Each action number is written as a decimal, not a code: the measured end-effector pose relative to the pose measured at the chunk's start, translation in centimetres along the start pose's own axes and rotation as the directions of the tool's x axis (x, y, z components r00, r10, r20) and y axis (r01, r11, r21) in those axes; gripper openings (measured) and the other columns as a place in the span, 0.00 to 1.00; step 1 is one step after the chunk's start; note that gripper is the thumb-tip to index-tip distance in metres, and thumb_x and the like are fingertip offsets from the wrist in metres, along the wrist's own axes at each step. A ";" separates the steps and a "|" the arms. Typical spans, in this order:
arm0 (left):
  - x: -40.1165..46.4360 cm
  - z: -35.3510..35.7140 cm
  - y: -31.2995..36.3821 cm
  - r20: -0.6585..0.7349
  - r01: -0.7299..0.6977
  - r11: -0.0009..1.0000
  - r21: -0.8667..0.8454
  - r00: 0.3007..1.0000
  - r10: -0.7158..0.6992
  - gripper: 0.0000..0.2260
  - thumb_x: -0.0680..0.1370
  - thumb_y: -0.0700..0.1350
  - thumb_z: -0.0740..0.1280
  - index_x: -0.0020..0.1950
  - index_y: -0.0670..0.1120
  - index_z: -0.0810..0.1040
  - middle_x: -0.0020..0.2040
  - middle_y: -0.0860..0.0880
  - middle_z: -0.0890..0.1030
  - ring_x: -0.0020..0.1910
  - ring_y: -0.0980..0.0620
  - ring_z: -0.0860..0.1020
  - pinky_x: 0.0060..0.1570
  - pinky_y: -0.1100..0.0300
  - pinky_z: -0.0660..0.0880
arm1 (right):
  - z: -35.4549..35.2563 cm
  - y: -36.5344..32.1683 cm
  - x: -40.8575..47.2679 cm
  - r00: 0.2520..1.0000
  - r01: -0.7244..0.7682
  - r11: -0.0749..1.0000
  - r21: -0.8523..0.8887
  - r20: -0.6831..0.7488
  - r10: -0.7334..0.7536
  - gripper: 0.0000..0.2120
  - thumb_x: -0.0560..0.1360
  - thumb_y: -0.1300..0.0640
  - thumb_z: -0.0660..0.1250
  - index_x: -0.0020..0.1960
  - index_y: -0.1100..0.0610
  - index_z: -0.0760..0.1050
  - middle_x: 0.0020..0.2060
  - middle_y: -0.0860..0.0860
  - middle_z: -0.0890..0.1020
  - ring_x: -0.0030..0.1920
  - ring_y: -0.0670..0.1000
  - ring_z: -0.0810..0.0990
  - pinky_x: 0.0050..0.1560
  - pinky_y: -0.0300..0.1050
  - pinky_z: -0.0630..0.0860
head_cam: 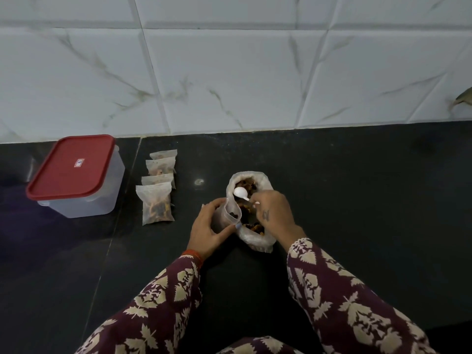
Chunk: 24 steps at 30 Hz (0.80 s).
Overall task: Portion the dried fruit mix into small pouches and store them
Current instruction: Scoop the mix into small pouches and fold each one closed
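Note:
A large clear bag of dried fruit mix [258, 241] lies open on the dark counter at the centre. My left hand [209, 231] holds a small clear pouch [228, 213] open against the bag's left side; a few dark pieces show inside it. My right hand [274, 213] grips a white plastic spoon [241, 193], its bowl over the big bag's mouth just above the pouch. Several filled pouches [157, 205] lie in a row to the left.
A clear plastic box with a red lid [72, 169], shut, stands at the far left by the tiled wall. The black counter [357, 200] stretches to the right. A brownish object [463, 98] pokes in at the right edge.

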State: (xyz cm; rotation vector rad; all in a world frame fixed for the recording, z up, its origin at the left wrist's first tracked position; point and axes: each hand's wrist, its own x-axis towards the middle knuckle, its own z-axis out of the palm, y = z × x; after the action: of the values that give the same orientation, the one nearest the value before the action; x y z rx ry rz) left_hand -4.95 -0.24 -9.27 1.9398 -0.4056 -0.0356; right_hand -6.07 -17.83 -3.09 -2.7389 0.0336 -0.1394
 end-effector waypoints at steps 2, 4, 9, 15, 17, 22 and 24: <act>0.0 0.0 0.0 0.001 -0.003 1.000 -0.001 1.000 0.003 0.23 0.67 0.62 0.71 0.60 0.69 0.68 0.58 0.67 0.73 0.60 0.65 0.72 0.68 0.41 0.65 | -0.3 0.2 -0.7 0.999 0.004 1.000 -0.024 0.051 -0.003 0.11 0.76 0.64 0.62 0.53 0.56 0.81 0.45 0.52 0.82 0.48 0.50 0.79 0.49 0.42 0.76; 0.0 0.0 0.0 0.007 0.001 1.000 -0.001 1.000 -0.001 0.23 0.67 0.62 0.71 0.60 0.68 0.68 0.58 0.68 0.73 0.60 0.66 0.71 0.68 0.41 0.65 | -1.2 0.7 -1.7 0.997 0.032 0.999 -0.025 0.077 -0.030 0.11 0.76 0.64 0.63 0.52 0.55 0.82 0.46 0.52 0.82 0.48 0.50 0.79 0.50 0.41 0.75; 0.1 -0.1 0.0 0.031 0.010 1.000 -0.004 0.999 -0.010 0.24 0.67 0.61 0.71 0.61 0.68 0.68 0.58 0.70 0.72 0.60 0.66 0.72 0.68 0.40 0.64 | -3.8 2.1 -3.9 0.997 0.064 0.994 0.092 0.040 -0.068 0.10 0.74 0.66 0.66 0.49 0.56 0.84 0.44 0.52 0.84 0.45 0.47 0.81 0.47 0.34 0.73; -0.1 -0.3 0.3 0.046 0.022 1.000 -0.001 0.999 -0.022 0.24 0.67 0.63 0.70 0.61 0.68 0.67 0.59 0.67 0.73 0.61 0.64 0.71 0.69 0.40 0.63 | -2.7 1.4 -3.7 0.996 0.002 0.988 0.156 -0.090 0.013 0.09 0.75 0.64 0.66 0.49 0.56 0.84 0.43 0.51 0.84 0.44 0.47 0.81 0.45 0.33 0.73; -0.3 -0.4 0.5 0.047 0.017 1.000 0.001 0.999 -0.017 0.24 0.67 0.62 0.70 0.61 0.69 0.67 0.59 0.68 0.72 0.61 0.64 0.72 0.69 0.40 0.63 | -2.0 1.1 -4.2 1.000 0.007 0.990 0.141 -0.022 -0.004 0.09 0.75 0.63 0.66 0.50 0.55 0.84 0.45 0.51 0.84 0.46 0.48 0.82 0.47 0.35 0.74; -1.2 -0.7 0.4 0.060 0.010 1.000 0.003 0.998 -0.010 0.24 0.68 0.61 0.70 0.61 0.67 0.67 0.59 0.69 0.72 0.61 0.65 0.72 0.69 0.39 0.62 | -3.3 2.2 -5.2 0.997 -0.039 0.986 0.164 -0.059 0.049 0.10 0.74 0.64 0.67 0.48 0.54 0.84 0.38 0.50 0.84 0.32 0.39 0.73 0.36 0.28 0.67; -1.7 -0.8 0.3 0.071 0.022 1.000 0.009 0.997 -0.023 0.24 0.68 0.62 0.70 0.62 0.67 0.67 0.59 0.67 0.73 0.61 0.62 0.72 0.69 0.39 0.62 | -3.4 2.3 -5.3 0.989 -0.044 0.985 0.168 -0.134 0.067 0.08 0.73 0.63 0.68 0.46 0.55 0.84 0.35 0.50 0.83 0.30 0.39 0.72 0.35 0.31 0.68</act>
State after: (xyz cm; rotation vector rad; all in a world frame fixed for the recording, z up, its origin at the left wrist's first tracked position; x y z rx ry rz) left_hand -6.41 0.90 -8.95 1.9549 -0.4319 -0.1186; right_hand -11.72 -21.06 -1.33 -2.5566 0.1318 -0.3042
